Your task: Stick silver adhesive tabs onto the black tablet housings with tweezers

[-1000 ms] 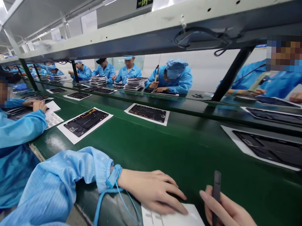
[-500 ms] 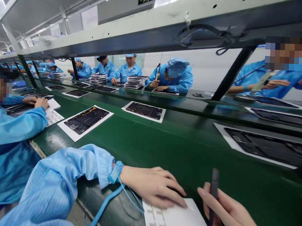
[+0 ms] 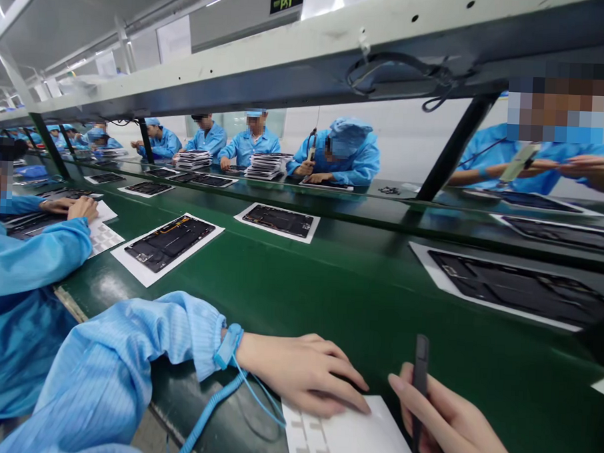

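"What's held, and where?"

"A slim dark tool (image 3: 421,365), near right, gripped upright in my right hand (image 3: 448,416); my left hand (image 3: 300,373), fingers (image 3: 342,390) spread, rests on the white sheet (image 3: 367,436) atop the green surface (image 3: 260,278)."

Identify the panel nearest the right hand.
The panel just beyond the right hand and its black tool, on the right of the green table. Other panels lie farther left or farther back.

Left hand (image 3: 305,373) rested, fingers spread, on a white sheet (image 3: 367,440); right hand (image 3: 448,420) held a slim black tool (image 3: 421,365) near it. Beyond, dark panels (image 3: 168,244) lay on white papers (image 3: 137,269) along the green bench (image 3: 289,299), blue-clad workers (image 3: 355,159) opposite.
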A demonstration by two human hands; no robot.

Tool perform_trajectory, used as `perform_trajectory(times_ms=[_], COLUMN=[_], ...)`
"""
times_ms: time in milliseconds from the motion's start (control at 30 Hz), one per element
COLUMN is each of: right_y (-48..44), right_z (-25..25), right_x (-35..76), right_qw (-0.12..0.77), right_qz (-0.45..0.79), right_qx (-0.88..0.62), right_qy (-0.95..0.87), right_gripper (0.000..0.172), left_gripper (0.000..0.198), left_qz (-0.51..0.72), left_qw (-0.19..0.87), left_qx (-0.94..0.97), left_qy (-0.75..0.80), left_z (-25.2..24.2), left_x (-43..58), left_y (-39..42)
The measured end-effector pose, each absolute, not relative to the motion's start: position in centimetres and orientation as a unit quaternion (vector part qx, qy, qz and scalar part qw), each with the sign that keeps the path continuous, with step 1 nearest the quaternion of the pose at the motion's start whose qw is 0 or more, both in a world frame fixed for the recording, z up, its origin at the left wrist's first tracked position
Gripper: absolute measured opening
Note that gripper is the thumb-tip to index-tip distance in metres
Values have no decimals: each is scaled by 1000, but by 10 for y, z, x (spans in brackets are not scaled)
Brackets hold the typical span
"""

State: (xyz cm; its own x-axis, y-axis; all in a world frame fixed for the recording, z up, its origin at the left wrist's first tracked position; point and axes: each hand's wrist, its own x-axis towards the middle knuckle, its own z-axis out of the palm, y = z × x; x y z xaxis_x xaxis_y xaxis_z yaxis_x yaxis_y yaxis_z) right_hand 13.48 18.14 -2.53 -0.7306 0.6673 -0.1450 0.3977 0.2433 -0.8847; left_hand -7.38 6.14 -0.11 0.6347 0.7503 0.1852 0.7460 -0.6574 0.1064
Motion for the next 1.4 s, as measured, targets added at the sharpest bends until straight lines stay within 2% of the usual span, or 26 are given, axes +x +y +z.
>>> perform_trajectory(times_ms=[900,1200,1400], right_y=[179,175,169], right_z=[-22,-13,-5], right_x=[134,130,125], right_qw=[133,162,194], right_qz=[492,501,533], right_qx=[-330,-322,-305], right_qy=[-794,-787,-765], right_gripper=[46,46,50], left_gripper=[39,37,35], left_qz=[86,91,137], left_qw=[17,32,78], left_qx=[903,898,891], left_qy=[420,430,426], left_z=[2,0,1], left_x=[-72,-72,-69], left_y=[61,61,57])
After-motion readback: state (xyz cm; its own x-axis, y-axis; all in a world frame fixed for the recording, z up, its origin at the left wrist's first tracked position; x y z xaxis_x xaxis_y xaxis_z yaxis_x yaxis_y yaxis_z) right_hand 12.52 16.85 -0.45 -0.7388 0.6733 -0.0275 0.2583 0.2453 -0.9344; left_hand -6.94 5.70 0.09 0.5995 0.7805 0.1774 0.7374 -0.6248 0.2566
